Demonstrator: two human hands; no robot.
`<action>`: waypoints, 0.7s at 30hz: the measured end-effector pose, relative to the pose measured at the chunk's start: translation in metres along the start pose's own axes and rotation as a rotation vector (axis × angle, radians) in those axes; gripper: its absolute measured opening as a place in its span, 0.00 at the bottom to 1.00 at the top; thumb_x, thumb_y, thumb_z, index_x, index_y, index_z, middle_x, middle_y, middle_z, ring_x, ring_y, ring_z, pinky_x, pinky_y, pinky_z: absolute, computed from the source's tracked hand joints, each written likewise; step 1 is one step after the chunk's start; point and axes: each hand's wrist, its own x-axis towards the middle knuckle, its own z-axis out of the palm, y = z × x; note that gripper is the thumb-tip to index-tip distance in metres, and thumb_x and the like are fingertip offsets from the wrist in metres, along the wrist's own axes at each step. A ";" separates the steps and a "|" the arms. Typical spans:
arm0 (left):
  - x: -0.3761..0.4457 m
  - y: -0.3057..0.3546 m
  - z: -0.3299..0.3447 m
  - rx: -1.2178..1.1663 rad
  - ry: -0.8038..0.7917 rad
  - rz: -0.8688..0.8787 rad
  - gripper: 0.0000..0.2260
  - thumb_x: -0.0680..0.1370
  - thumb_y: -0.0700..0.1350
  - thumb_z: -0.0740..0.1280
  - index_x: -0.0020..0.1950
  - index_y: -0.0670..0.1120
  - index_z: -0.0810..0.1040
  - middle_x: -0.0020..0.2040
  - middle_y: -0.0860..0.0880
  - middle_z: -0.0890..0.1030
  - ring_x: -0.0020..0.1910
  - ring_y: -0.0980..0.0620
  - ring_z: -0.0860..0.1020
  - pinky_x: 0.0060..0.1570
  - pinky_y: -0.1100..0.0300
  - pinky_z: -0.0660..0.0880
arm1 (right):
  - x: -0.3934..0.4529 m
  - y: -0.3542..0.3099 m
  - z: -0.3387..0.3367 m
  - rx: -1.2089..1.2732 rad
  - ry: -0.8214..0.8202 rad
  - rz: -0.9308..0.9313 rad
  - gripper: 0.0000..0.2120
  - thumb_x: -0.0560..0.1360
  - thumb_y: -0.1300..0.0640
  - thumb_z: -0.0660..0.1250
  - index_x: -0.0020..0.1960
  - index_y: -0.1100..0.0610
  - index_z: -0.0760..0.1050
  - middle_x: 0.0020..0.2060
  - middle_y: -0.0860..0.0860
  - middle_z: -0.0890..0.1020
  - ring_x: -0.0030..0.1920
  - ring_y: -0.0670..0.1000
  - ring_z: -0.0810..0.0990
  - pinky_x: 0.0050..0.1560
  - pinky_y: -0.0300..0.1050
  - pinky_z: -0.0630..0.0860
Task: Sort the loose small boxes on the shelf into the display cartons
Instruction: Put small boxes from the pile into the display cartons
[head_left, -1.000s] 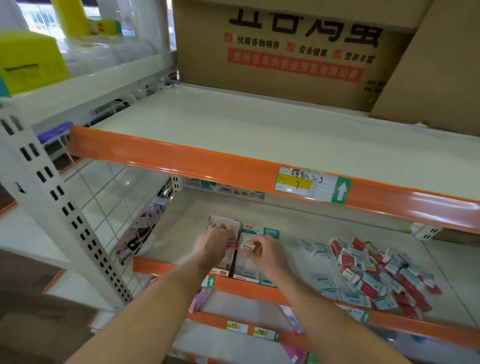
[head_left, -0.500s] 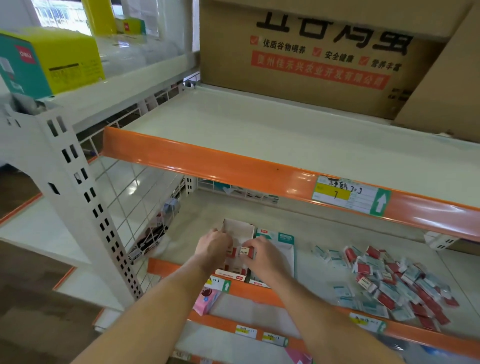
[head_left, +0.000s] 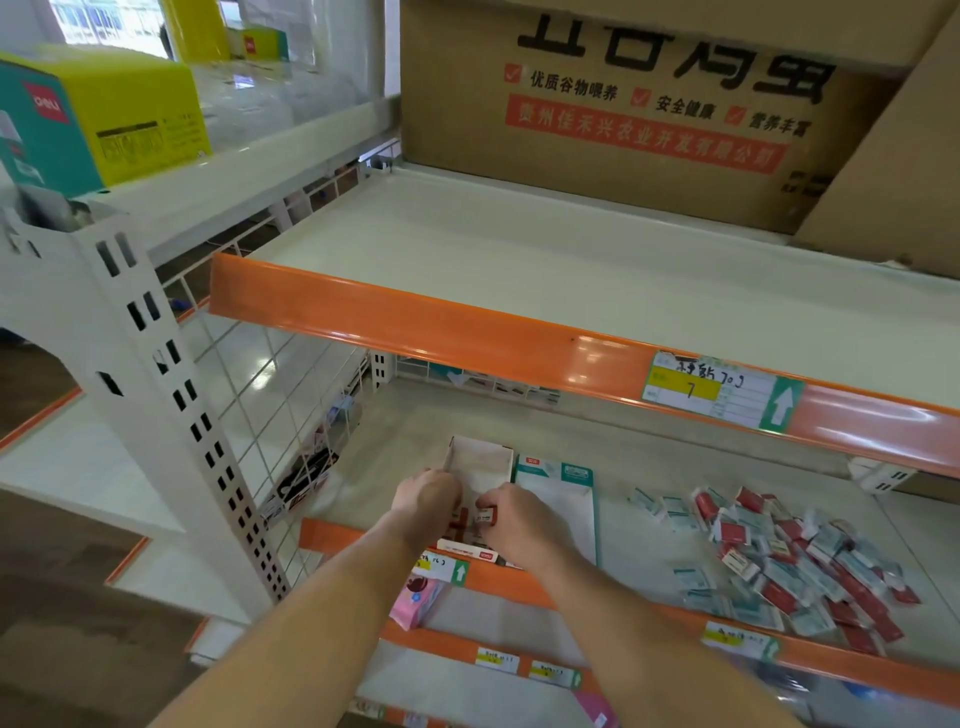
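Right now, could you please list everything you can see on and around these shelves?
Display cartons: two, red-trimmed and teal-trimmed, middle shelf front.
Loose small boxes: a pile, red and teal, middle shelf right.
Held small box: one, red and white, over the red-trimmed carton.
Cardboard box: one, brown, upper shelf back.
Yellow-teal box: one, left shelf.
Price tag: one, upper shelf edge.
Pink pack: one, lower shelf.
Left hand: in the red-trimmed carton.
Right hand: pinches the held box.

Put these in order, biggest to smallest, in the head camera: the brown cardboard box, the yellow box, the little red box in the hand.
1. brown cardboard box, biggest.
2. yellow box.
3. little red box pinched by the right hand, smallest.
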 end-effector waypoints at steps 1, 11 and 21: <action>-0.003 0.001 -0.003 0.002 0.015 -0.020 0.10 0.80 0.40 0.60 0.53 0.42 0.81 0.53 0.43 0.81 0.50 0.45 0.81 0.52 0.55 0.79 | 0.000 0.001 0.000 -0.001 -0.013 -0.008 0.13 0.76 0.50 0.70 0.60 0.47 0.80 0.55 0.45 0.81 0.50 0.49 0.81 0.39 0.40 0.70; 0.006 -0.010 -0.002 0.157 0.082 0.161 0.11 0.82 0.47 0.57 0.59 0.48 0.77 0.57 0.44 0.78 0.51 0.46 0.79 0.54 0.56 0.77 | 0.005 0.010 0.006 -0.020 -0.068 -0.070 0.15 0.79 0.54 0.63 0.64 0.47 0.79 0.59 0.46 0.77 0.54 0.50 0.78 0.52 0.44 0.75; 0.002 -0.004 -0.011 0.125 0.174 0.157 0.19 0.78 0.38 0.61 0.67 0.53 0.74 0.59 0.52 0.80 0.56 0.50 0.77 0.51 0.56 0.76 | -0.008 0.031 -0.001 0.080 0.211 -0.120 0.16 0.80 0.54 0.61 0.66 0.42 0.73 0.64 0.38 0.73 0.60 0.45 0.76 0.59 0.43 0.74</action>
